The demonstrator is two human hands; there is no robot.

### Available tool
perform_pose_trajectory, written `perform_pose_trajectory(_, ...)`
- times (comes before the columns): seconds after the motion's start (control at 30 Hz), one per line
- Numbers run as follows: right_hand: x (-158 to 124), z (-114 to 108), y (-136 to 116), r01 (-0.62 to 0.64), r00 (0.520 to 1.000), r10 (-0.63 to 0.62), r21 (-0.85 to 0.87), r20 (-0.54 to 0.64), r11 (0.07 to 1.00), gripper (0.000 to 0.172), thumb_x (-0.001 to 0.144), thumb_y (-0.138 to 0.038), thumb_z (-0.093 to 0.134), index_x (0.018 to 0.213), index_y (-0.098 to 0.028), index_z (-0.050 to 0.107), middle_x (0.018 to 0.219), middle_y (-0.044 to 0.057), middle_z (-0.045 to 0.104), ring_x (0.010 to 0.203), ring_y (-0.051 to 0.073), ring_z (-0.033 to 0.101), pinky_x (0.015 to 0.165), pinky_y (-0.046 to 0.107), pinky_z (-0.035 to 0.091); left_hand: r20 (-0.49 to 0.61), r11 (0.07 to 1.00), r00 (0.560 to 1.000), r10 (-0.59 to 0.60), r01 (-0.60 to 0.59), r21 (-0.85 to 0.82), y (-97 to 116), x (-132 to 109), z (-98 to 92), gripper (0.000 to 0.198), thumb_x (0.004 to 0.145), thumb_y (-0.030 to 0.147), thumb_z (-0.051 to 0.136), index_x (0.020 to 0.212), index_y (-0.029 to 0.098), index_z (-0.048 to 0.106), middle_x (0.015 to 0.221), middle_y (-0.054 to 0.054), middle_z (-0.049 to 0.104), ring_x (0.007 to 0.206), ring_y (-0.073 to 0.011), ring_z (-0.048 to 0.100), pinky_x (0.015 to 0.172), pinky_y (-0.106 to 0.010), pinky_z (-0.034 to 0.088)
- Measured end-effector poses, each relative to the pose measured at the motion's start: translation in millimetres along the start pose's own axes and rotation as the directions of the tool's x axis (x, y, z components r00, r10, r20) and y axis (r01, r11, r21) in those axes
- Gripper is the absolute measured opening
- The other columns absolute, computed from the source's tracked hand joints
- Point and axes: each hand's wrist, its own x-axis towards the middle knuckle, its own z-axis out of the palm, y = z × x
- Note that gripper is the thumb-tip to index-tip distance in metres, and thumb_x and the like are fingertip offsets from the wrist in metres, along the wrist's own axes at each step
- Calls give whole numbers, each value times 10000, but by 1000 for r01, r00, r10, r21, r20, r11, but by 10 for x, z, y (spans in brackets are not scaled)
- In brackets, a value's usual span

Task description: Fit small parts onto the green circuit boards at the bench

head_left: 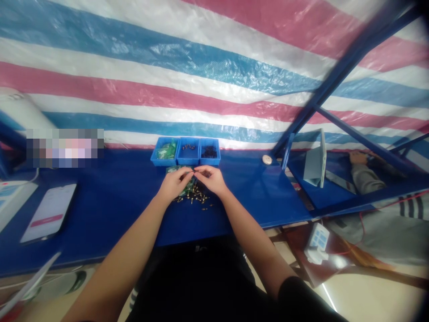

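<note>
Both of my hands meet over the blue table, fingertips almost touching. My left hand [174, 183] is closed in a pinch, and so is my right hand [213, 179]. A tiny dark piece [193, 171] shows between the fingertips, too small to name. Just below them lies a loose pile of small brass-coloured metal parts [192, 197], partly on green-and-clear plastic packaging [172, 169]. Behind my hands stand three blue bins: the left bin [163, 162] has green plastic bags, the middle bin [187, 161] a few small brownish parts, the right bin [210, 162] many black parts.
A phone [50, 210] lies at the left beside a white box [15, 199]. A round pale object [267, 159] sits near a blue frame post [288, 152]. Beyond it are a propped tablet [315, 161] and another person's hand [358, 157]. A white power strip [318, 237] is lower right.
</note>
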Motion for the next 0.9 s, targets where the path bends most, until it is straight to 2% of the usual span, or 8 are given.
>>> perform_pose_trajectory(0.17,-6,-19,2,111,993,-114,-105,-22,988,314,810,-412,673,1061,-232,728,932,40,730,732,149,643,652,276,518,3,1000,1000,12,-12,17,-2,7,-5,344,942,496,494,996,224,697,1010,-42,734,823,-182,679,771,-268,500)
perform_pose_trajectory(0.27,-7,-27,3,131,990,-138,-150,-36,980,271,822,-400,661,1022,-236,741,941,43,737,733,155,643,661,286,521,-9,1000,1000,10,-10,19,7,8,-5,341,939,498,504,990,224,701,991,-40,732,800,-176,672,762,-268,496)
perform_pose_trajectory(0.47,-7,-29,1,104,991,-117,-167,-71,980,260,819,-405,664,983,-222,749,914,42,749,737,166,656,689,299,534,-51,999,998,-28,30,29,4,8,4,358,910,506,547,1081,225,688,715,7,670,613,-137,594,651,-245,472)
perform_pose_trajectory(0.53,-10,-24,-2,101,991,-114,-166,-67,981,263,817,-407,664,986,-223,748,913,42,749,731,166,655,678,297,533,-61,999,998,-17,19,26,-7,8,10,334,916,491,541,1041,222,695,729,4,675,620,-135,597,658,-245,473)
perform_pose_trajectory(0.73,-18,-15,-8,103,993,-112,-163,-42,981,271,818,-412,659,997,-229,747,896,40,743,727,164,649,665,293,524,-26,1000,1000,0,0,2,-7,6,1,308,936,470,514,994,229,697,951,-30,729,779,-167,664,751,-264,497)
perform_pose_trajectory(0.9,-10,-26,3,88,994,-98,-168,-51,982,270,818,-416,661,995,-231,747,903,41,743,735,167,647,695,304,528,-23,999,999,-49,49,10,6,2,-10,338,913,494,549,1092,238,678,809,-12,714,672,-158,640,675,-260,493)
